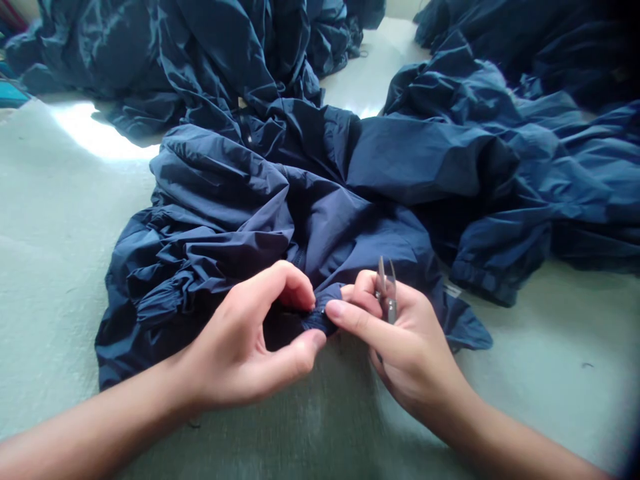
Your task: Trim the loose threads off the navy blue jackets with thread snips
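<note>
A dark blue garment (340, 227) lies crumpled across the table in front of me. My left hand (265, 333) has its thumb and fingers closed round a small gathered edge of the cloth. Opposite it, my right hand (400, 333) pinches the same edge between thumb and forefinger. Small metal thread snips (390, 297) are tucked in the right hand, blades pointing up and slightly parted, away from the cloth edge. The rest of the snips is hidden by the fingers. A gathered cuff (165, 300) lies left of my left hand.
More dark blue garments are heaped at the back left (210, 47) and on the right (565, 147). The pale table (50, 233) shows at both sides and in front. A bit of thread (587, 365) lies at the right.
</note>
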A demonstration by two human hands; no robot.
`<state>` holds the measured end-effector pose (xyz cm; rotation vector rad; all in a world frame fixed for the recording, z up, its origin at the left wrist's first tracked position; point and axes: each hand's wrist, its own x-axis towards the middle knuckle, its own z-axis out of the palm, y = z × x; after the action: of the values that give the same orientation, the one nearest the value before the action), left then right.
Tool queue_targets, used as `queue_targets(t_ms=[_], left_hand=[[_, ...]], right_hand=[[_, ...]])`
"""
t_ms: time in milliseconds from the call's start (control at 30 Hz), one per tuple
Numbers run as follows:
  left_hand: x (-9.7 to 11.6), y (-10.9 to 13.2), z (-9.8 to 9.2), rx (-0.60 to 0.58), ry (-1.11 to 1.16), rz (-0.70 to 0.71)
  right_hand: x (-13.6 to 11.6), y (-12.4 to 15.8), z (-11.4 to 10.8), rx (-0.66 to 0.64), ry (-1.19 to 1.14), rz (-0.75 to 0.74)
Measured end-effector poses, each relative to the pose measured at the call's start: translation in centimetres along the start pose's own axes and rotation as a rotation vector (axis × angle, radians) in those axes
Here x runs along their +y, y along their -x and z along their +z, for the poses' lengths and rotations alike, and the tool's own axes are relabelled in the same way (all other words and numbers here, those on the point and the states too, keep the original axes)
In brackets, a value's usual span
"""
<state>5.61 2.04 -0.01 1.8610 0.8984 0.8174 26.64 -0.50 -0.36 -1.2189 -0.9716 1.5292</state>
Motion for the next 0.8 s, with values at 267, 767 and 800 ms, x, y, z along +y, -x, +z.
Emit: queue_targets(t_ms=[267,767,800], left_hand=[[-0.3,-0.1,0.1,0.019,-0.039,0.026],[-0.1,-0.4,-0.2,-0.106,0.001,-0.085],[-0.1,-0.4,-0.2,-0.094,0.008,-0.098]], right_hand=[[-0.2,-0.3,0.3,0.048,-0.255,0.041],[-3.4,-0.9,-1.4,0.113,0.206,-0.465],[-3.5,-1.0,-1.5,0.091,0.28,-0.454]])
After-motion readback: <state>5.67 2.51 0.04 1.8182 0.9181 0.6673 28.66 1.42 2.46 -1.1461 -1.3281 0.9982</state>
